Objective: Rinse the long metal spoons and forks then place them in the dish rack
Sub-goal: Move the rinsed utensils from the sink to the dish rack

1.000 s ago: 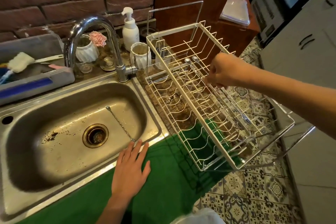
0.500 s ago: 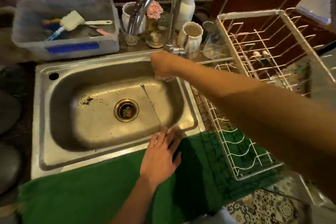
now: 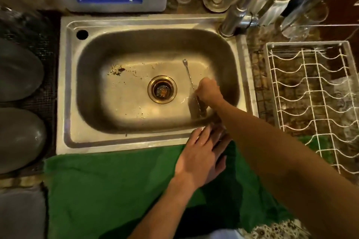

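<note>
The right hand [image 3: 208, 91] has dropped from the tap into the steel sink [image 3: 136, 141], fingers apparently closed around the long twisted metal spoon [image 3: 189, 75]; lifting by mid-handle is advised. The left hand [image 3: 202, 159] lies flat, fingers spread.

Long thin metal spoon [image 3: 189, 75] with a twisted stem, lying aslant in the right half of the sink basin; small bowl end pointing toward the back wall, just right of the drain; lower stem closed in fingers [image 3: 202, 91], far end hidden beneath them; white wire dish rack [image 3: 310, 91] to the right of the sink, wavy slots in the visible part bare.
</note>
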{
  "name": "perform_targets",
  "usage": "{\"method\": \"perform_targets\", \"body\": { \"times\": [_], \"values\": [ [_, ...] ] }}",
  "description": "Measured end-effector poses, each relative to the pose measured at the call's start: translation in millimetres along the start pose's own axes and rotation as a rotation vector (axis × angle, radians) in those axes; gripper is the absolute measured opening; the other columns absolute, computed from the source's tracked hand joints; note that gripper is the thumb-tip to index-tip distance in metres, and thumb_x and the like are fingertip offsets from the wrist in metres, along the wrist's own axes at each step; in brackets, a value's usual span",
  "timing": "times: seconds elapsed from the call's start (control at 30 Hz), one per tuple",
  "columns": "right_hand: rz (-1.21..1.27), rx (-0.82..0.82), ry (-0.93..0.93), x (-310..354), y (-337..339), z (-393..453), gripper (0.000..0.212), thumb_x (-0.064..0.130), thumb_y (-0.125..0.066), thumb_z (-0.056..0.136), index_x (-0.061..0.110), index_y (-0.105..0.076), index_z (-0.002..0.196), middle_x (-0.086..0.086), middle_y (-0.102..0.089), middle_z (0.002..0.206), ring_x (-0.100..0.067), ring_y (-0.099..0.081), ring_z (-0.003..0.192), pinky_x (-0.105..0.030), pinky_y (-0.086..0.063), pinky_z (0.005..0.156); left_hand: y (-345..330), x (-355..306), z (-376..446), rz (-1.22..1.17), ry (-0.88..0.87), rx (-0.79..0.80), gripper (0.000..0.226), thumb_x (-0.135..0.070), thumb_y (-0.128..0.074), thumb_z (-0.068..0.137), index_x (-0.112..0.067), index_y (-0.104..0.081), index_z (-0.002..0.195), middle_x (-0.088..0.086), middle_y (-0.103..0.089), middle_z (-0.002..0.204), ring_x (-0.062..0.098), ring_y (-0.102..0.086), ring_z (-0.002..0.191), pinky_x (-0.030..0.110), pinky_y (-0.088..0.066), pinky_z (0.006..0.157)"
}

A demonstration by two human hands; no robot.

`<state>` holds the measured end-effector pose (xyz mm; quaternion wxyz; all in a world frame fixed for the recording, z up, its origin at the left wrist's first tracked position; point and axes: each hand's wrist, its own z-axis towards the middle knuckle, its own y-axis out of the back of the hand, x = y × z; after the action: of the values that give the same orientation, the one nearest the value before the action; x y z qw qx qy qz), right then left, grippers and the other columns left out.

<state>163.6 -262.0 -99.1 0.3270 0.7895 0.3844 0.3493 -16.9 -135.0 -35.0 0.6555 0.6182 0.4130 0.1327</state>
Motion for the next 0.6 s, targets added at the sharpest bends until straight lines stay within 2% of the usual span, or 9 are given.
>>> {"method": "perform_targets", "body": {
  "times": [0.1, 0.27, 0.4, 0.6],
  "values": [
    [0.066, 0.000, -0.045, -3, -11, 6, 0.022, 0.020, -0.064, 0.092, 0.004, -0.067, 0.107, -0.017, -0.064, 0.110, -0.033, -0.063, 0.099, -0.043, -0.056, 0.089, 2, 0, 1, 0.017, 0.005, 0.047, 0.062, -0.053, -0.035, 0.101, -0.024, -0.022, 0.154, 0.005, -0.041, 0.161, 0.033, -0.028, 0.152, 0.048, -0.010, 0.124],
    [0.103, -0.034, -0.057, -3, -19, 17, 0.021, 0.023, -0.068, 0.089, 0.006, -0.066, 0.101, -0.017, -0.066, 0.106, -0.033, -0.063, 0.097, -0.047, -0.056, 0.087, 7, -2, 3, 0.047, 0.015, 0.079, 0.059, -0.053, -0.040, 0.100, -0.024, -0.042, 0.151, 0.005, -0.044, 0.159, 0.032, -0.028, 0.151, 0.047, -0.013, 0.123],
    [0.024, -0.031, -0.009, -2, -23, 20, 0.011, 0.023, -0.065, 0.091, 0.014, -0.059, 0.092, -0.015, -0.065, 0.105, -0.027, -0.055, 0.089, -0.038, -0.046, 0.072, 10, -2, 3, 0.053, 0.023, 0.103, 0.059, -0.052, -0.038, 0.101, -0.023, -0.041, 0.152, 0.006, -0.043, 0.160, 0.032, -0.026, 0.152, 0.049, -0.018, 0.123],
    [0.001, -0.036, 0.026, 1, -19, 23, 0.016, 0.015, -0.062, 0.091, 0.017, -0.046, 0.088, -0.010, -0.055, 0.097, -0.025, -0.052, 0.084, -0.035, -0.041, 0.069, 9, -3, 3, 0.060, 0.021, 0.096, 0.059, -0.051, -0.037, 0.101, -0.022, -0.040, 0.153, 0.007, -0.042, 0.161, 0.033, -0.028, 0.153, 0.050, -0.021, 0.124]
  ]
}}
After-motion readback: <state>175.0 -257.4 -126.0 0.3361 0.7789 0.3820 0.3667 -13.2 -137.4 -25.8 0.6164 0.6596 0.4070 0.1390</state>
